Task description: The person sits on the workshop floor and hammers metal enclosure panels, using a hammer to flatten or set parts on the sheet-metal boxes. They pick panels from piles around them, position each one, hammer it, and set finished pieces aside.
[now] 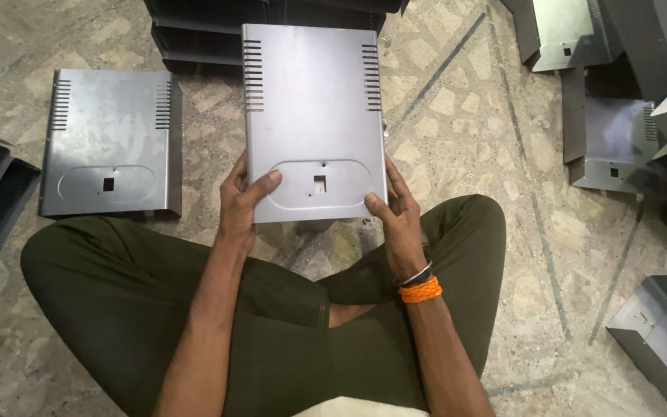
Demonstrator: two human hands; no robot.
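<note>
Stone floor below, the left hand (pixel 239 202) and right hand (pixel 397 216) pinch the grey metal cover (pixel 314 116), likely stiff, light and sharp-edged, by its bottom corners.

Both hands, left (pixel 242 202) and right (pixel 397 212), are raised, fingers curled, thumbs forward.

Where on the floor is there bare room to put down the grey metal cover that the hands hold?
Bare floor lies between the held cover and the covers at right, and beside the right knee. A narrower strip separates the held cover from the cover lying at left. The far edge by the dark stack and the right side are crowded.
</note>
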